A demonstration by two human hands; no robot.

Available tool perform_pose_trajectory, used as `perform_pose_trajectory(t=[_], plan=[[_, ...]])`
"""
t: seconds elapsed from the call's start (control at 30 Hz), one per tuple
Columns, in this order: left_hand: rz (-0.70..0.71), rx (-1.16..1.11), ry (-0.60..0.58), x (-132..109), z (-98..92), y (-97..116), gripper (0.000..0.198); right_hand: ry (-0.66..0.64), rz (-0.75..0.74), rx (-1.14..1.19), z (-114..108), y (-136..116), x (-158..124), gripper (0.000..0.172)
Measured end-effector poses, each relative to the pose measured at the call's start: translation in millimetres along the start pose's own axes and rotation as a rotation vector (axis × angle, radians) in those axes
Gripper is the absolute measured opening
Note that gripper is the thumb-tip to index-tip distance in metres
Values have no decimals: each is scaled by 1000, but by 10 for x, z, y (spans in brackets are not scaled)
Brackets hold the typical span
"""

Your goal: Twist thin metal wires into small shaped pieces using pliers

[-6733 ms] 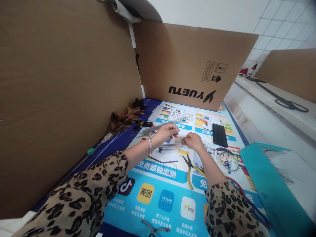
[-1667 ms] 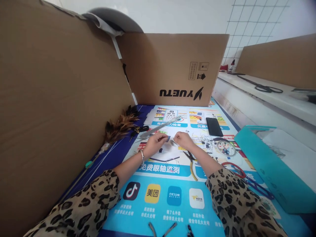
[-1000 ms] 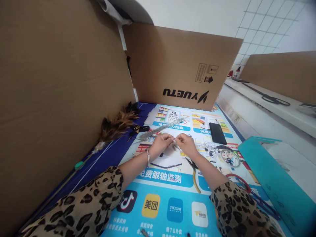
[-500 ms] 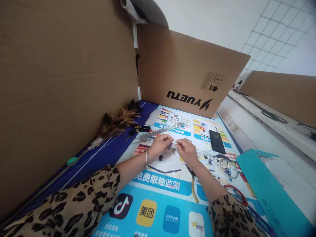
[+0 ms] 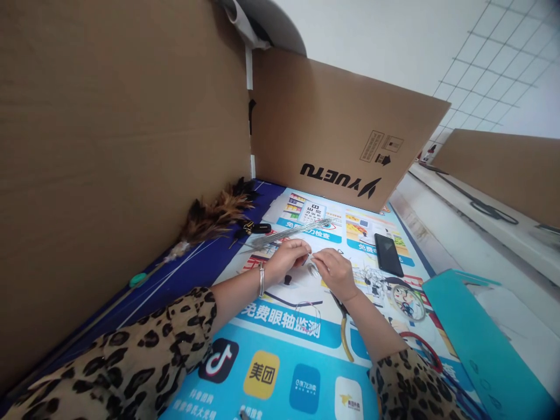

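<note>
Pinched on what looks like wire (image 5: pixel 313 270), the right hand (image 5: pixel 338 273) nears the closed left hand (image 5: pixel 286 261), its contents unclear, probably for fine control.

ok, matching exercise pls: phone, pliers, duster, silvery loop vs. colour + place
1. phone
2. pliers
3. duster
4. silvery loop

A. brown-feathered, along the left cardboard panel
B. shiny, close by the right hand
C. black, lying flat on the printed sheet
D. yellow-handled, partly hidden by the right forearm

Pairs: 1-C, 2-D, 3-A, 4-B
</note>
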State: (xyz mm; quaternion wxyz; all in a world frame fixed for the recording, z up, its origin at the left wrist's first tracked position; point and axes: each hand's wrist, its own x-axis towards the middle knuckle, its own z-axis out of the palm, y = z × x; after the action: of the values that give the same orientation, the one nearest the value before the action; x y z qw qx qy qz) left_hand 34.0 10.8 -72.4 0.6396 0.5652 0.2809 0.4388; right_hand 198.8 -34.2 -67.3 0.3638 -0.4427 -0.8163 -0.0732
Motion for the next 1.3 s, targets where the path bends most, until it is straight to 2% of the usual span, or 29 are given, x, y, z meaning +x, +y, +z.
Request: perform_pose_trajectory(t=[0.13, 0.27, 0.37, 0.4, 0.47, 0.57, 0.67, 0.73, 0.83, 0.93, 1.1, 1.3], plan=[[-2, 24, 20, -9, 27, 1, 26, -168, 43, -57, -44, -49, 3, 28], [15, 54, 57, -26, 56, 20, 30, -264, 59, -162, -189, -73, 111, 34], [38, 96, 73, -42, 79, 32, 29, -230, 215, -271, -376, -42, 288, 30], [45, 120, 72, -50, 86, 36, 29, -254, 272, -298, -451, -30, 349, 27], [62, 172, 62, -67, 98, 43, 28, -383, 328, -332, -612, -21, 437, 22], [102, 229, 35, -91, 111, 45, 26, -697, 341, -399, -849, -81, 390, 16], [123, 250, 1, -102, 124, 27, 24, -908, 336, -461, -1017, -225, 102, 16], [123, 255, -18, -103, 132, 9, 24, -964, 335, -477, -1066, -330, -155, 13], [119, 261, -23, -107, 135, -6, 24, -937, 336, -515, -1049, -447, -476, 12], [126, 264, -22, -121, 127, 9, 23, -881, 319, -574, -980, -504, -612, 15], [125, 270, -9, -133, 117, 36, 23, -831, 332, -565, -931, -499, -541, 13], [134, 278, -10, -108, 113, -5, 23, -711, 580, -427, -900, -385, -451, 22]])
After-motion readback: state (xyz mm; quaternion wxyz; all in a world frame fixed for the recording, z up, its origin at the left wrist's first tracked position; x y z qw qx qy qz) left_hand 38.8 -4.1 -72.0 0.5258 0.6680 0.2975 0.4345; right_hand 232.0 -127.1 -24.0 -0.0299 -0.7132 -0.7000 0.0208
